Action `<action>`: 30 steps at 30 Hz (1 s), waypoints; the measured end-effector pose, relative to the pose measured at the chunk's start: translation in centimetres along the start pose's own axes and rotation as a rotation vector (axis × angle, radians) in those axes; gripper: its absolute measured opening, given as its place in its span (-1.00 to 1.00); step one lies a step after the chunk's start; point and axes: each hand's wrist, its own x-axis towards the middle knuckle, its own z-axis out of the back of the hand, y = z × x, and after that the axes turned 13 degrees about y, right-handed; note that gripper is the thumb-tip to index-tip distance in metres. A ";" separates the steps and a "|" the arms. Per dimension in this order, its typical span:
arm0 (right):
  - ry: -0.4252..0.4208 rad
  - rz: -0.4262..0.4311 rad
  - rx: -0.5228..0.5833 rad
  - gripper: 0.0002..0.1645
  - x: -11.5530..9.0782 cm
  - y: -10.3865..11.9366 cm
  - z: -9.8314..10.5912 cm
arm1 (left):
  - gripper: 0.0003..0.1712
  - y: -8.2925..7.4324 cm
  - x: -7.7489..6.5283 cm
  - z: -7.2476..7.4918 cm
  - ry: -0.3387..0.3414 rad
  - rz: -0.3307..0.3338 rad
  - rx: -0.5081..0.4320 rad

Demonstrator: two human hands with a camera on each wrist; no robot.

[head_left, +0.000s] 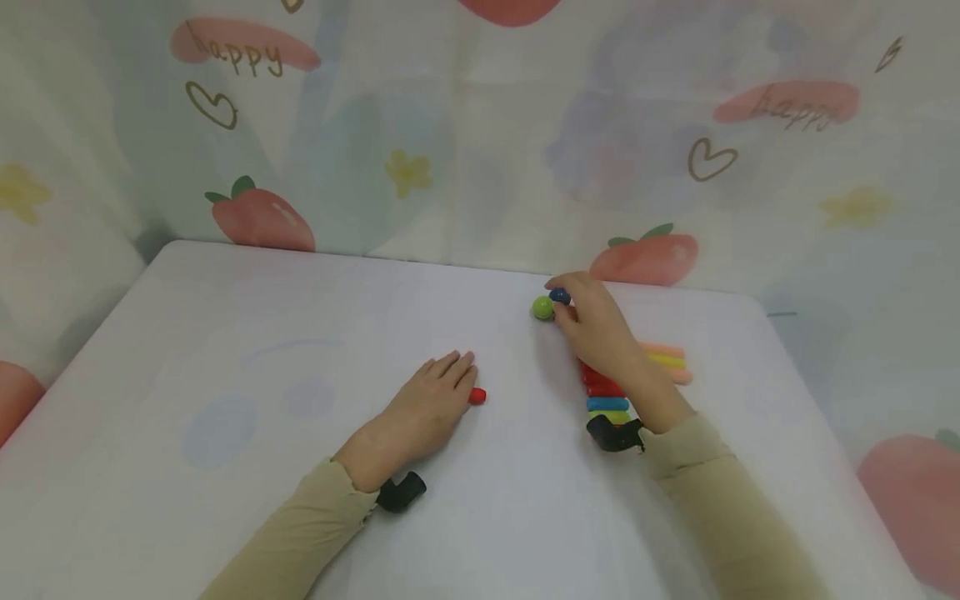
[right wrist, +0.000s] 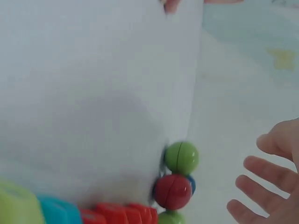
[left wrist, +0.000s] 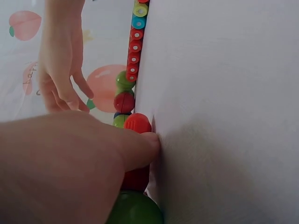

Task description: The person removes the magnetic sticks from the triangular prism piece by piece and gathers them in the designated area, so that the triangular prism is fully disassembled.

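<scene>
My left hand (head_left: pixel 420 408) lies on the white table with its fingers stretched forward over a red stick (head_left: pixel 477 396). In the left wrist view its thumb (left wrist: pixel 135 147) crosses that stick, and a green ball (left wrist: pixel 135 208) sits below. My right hand (head_left: pixel 596 321) hovers at the far side, fingers relaxed and apart, by a small cluster of balls. The cluster has a light green ball (right wrist: pixel 181 157), a red ball (right wrist: pixel 173 191) and a blue ball (head_left: pixel 559 296). In the right wrist view, a gap separates the fingers from the balls.
A row of red sticks (head_left: pixel 600 379) lies under my right forearm, followed by a blue stick (head_left: pixel 607 404) and a yellow-green one (head_left: pixel 611 417). Right of it lie orange and yellow sticks (head_left: pixel 666 362). A patterned cloth (head_left: pixel 487 167) hangs behind the table.
</scene>
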 end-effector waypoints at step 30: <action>0.169 0.030 0.176 -0.69 -5.4 5.5 -6.7 | -0.55 3.1 -2.1 3.0 0.035 0.048 -0.337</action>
